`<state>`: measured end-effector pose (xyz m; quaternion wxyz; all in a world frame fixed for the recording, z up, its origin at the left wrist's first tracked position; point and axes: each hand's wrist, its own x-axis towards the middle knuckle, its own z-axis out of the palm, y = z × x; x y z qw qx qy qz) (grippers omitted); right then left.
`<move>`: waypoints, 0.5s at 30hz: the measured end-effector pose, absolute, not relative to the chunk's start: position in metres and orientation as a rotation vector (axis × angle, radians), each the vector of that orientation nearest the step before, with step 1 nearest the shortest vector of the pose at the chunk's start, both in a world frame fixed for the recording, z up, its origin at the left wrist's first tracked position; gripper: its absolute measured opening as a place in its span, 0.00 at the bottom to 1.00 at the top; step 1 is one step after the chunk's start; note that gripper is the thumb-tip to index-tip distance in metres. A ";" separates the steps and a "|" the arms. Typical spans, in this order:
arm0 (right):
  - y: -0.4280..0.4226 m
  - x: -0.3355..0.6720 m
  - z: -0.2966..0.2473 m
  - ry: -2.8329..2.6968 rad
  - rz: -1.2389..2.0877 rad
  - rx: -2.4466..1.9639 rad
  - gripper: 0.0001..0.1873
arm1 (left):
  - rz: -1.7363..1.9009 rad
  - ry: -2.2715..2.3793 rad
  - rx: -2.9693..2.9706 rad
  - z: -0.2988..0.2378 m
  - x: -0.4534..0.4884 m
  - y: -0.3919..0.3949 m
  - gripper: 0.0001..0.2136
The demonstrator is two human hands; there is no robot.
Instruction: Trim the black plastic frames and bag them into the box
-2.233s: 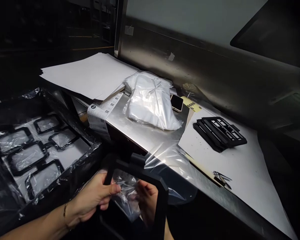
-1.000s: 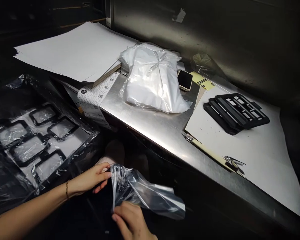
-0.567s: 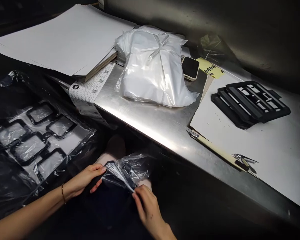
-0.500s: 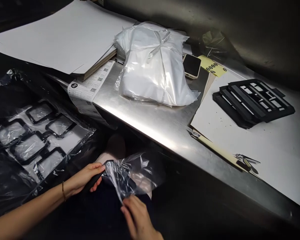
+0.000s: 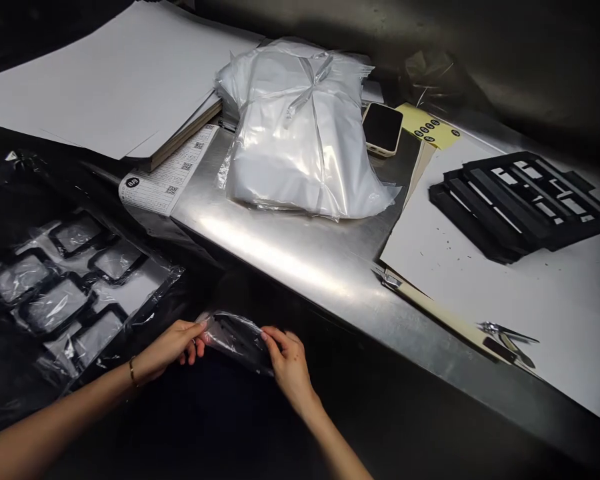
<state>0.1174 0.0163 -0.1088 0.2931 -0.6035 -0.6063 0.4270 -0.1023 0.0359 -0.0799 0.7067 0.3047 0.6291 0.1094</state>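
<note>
Low in front of the bench, a clear plastic bag (image 5: 237, 341) stretches between my two hands, with a dark piece showing through it. My left hand (image 5: 180, 341) pinches its left end between thumb and fingers. On the right end, my right hand (image 5: 289, 360) grips the film with thumb and fingertips. The outline of the dark piece is hard to make out. To the left of my hands lies a large clear bag (image 5: 157, 280) holding several black rounded frames (image 5: 55, 303).
A metal bench (image 5: 275, 250) carries a stack of white sheets (image 5: 115, 73), a tied bundle of plastic bags (image 5: 290, 147), a phone (image 5: 383, 128) and a yellow sticker sheet (image 5: 410, 120). At right, black slotted pieces (image 5: 525, 200) and nippers (image 5: 510, 340) lie on white board (image 5: 480, 280).
My right hand has moved up and right to the bag's right end. The bag, bunched and loose before, is now drawn flat and long around the dark piece.
</note>
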 end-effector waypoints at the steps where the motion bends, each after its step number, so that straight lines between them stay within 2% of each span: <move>1: 0.020 0.123 -0.103 -1.620 1.097 -1.608 0.10 | 0.263 1.383 0.682 -0.074 -0.101 0.039 0.17; 5: 0.022 0.132 -0.059 -1.635 1.028 -1.486 0.09 | 0.265 1.199 0.562 -0.050 -0.106 0.038 0.12; 7: 0.017 0.127 -0.037 -1.674 1.073 -1.359 0.10 | 0.199 1.046 0.396 -0.047 -0.109 0.034 0.22; 9: 0.009 0.117 -0.025 -1.747 1.141 -1.236 0.10 | 0.152 0.935 0.195 -0.058 -0.104 0.033 0.38; 10: 0.004 0.110 -0.024 -1.790 1.171 -1.182 0.10 | 0.163 0.914 0.109 -0.068 -0.099 0.034 0.41; 11: -0.001 0.102 -0.027 -1.833 1.199 -1.137 0.10 | 0.193 0.913 0.041 -0.080 -0.092 0.035 0.39; 14: -0.018 0.081 -0.049 -1.920 1.258 -1.031 0.09 | 0.306 0.986 -0.129 -0.110 -0.069 0.040 0.15; 15: -0.025 0.077 -0.056 -1.924 1.273 -1.024 0.08 | 0.366 1.011 -0.180 -0.115 -0.065 0.040 0.12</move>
